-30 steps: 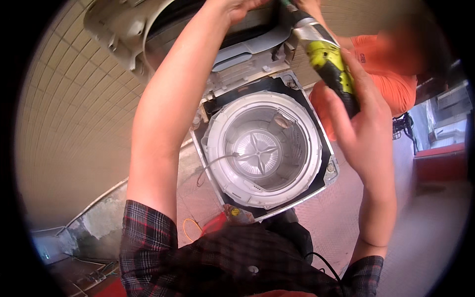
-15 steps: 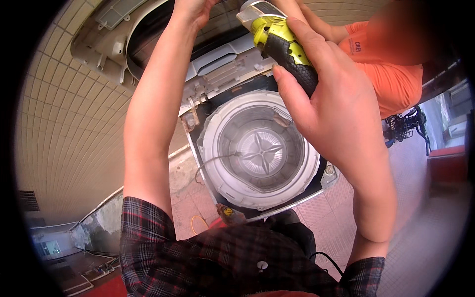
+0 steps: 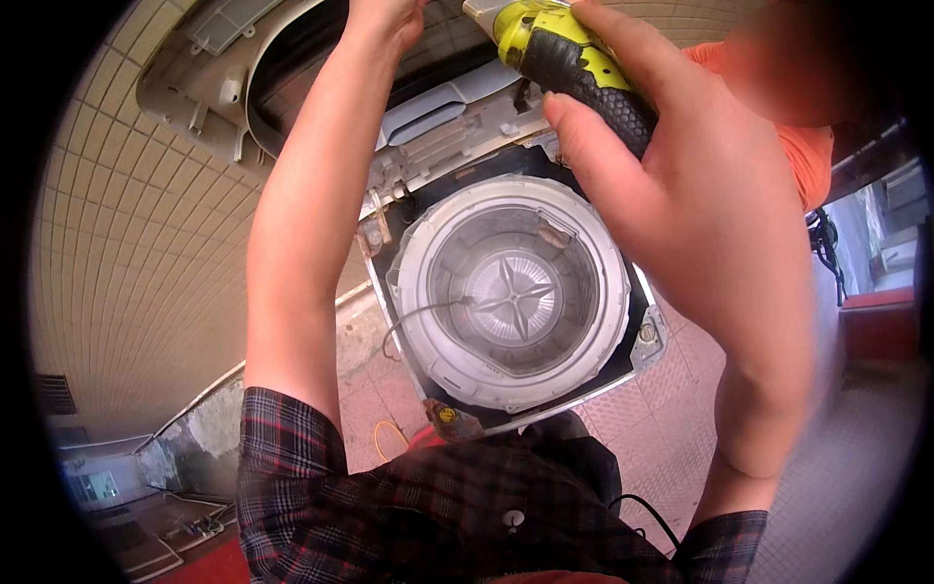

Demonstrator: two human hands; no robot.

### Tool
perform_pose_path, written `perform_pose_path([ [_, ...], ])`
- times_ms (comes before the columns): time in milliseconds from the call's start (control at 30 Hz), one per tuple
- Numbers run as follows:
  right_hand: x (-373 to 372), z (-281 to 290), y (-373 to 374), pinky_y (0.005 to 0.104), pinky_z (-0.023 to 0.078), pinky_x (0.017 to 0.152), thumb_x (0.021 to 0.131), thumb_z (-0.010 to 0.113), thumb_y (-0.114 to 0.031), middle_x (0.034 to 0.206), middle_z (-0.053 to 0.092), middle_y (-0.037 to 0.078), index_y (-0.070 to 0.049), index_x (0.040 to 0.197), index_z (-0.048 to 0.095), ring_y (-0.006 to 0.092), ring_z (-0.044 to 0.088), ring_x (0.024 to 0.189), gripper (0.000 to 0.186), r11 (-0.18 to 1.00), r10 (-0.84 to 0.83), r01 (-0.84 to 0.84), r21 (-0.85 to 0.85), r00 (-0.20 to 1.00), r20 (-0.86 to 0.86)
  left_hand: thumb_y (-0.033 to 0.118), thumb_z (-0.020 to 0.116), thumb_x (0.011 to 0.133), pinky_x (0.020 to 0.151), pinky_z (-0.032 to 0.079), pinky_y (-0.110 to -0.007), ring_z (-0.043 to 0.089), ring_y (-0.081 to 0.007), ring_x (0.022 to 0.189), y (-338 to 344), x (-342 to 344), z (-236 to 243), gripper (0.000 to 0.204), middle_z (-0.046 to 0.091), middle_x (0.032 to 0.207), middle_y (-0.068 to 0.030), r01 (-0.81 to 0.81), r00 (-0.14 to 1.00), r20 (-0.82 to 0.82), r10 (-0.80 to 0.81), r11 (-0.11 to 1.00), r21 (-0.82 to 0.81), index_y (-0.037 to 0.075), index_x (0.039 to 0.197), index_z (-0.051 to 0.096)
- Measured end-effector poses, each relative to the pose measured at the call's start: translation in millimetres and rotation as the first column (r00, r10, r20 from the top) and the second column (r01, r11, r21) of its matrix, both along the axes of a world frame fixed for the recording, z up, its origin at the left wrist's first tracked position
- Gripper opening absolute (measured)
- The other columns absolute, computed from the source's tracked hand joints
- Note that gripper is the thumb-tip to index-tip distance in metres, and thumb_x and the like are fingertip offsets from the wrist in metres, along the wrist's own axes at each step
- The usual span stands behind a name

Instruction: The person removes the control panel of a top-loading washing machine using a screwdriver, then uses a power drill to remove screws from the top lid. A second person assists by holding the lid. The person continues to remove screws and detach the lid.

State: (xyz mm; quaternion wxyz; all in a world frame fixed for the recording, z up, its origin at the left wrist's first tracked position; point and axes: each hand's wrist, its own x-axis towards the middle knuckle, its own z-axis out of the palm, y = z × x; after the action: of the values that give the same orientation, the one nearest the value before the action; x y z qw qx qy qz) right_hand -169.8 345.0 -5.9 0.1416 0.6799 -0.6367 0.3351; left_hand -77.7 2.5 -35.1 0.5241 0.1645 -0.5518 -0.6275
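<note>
Tiled wall: beige brick-shaped tiles (image 3: 117,292) sweep down from 12 o'clock to 8 o'clock, bent by the lens.
Washing machine: a square, open-topped cabinet with white metal edges (image 3: 569,403) sits in the middle of the view, on a floor of pinkish tiles (image 3: 632,438).
Top cover: a pale grey plastic frame with a large dark opening (image 3: 452,141) stands raised at 11 o'clock from the cabinet.
Tub: a round, pale grey plastic ring (image 3: 614,302) fills the cabinet; at its bottom lies a silvery ribbed disc with a four-armed star (image 3: 516,297).
Co-worker: a person in an orange shirt (image 3: 806,161) is at 2 o'clock, partly behind the right hand (image 3: 686,175).
Right hand: thumb and fingers close around the grip of a lime-green and black power tool (image 3: 574,68), well apart from the other hand.
Power tool: near 12 o'clock above the tub, its silvery front end running to the upper edge.
Left hand (image 3: 387,18): at 11 o'clock, in front of the raised cover, fingers partly cut off; whether it grips anything, I cannot tell.
Wire: a thin grey line (image 3: 423,311) crosses the ring at 9 o'clock.
</note>
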Motion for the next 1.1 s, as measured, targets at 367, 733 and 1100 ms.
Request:
perform_pose_path([
  [367,-3.6,10.1,6.4,0.0437,0.052,0.094,0.086,0.078,-0.015,0.12,0.065,0.022,-0.004,0.147,0.053,0.0378,0.066,0.107,0.068,1.0,-0.003,0.004,0.019,0.999,-0.044,0.008,0.05,0.103,0.092,0.058,-0.038,0.07,-0.0302,0.104,-3.5,-4.3,2.5,0.024,0.071,0.109,-0.021,0.023,0.998,-0.068,-0.02,0.998,0.055,-0.01,0.112,0.063],
  [733,-1.6,5.3,5.8,0.0443,0.051,0.097,0.084,0.08,-0.016,0.125,0.064,0.022,-0.004,0.148,0.052,0.0379,0.065,0.11,0.071,0.999,-0.007,0.008,0.036,1.0,-0.028,0.003,0.052,0.101,0.094,0.058,-0.039,0.07,-0.0319,0.104,-8.9,-6.1,0.9,0.024,0.069,0.114,-0.0249,0.044,0.987,-0.158,-0.033,0.997,0.066,-0.015,0.114,0.061],
  [1100,1.8,1.2,-0.9,0.045,0.05,0.1,0.083,0.081,-0.017,0.129,0.062,0.022,-0.004,0.149,0.051,0.038,0.064,0.114,0.074,0.999,-0.005,0.006,0.048,1.0,-0.019,0.008,0.05,0.104,0.092,0.057,-0.032,0.071,-0.0267,0.103,-9.8,5.9,0.6,0.033,0.072,0.115,-0.0214,0.215,0.965,-0.176,-0.195,0.971,0.1,-0.013,0.127,0.059],
])
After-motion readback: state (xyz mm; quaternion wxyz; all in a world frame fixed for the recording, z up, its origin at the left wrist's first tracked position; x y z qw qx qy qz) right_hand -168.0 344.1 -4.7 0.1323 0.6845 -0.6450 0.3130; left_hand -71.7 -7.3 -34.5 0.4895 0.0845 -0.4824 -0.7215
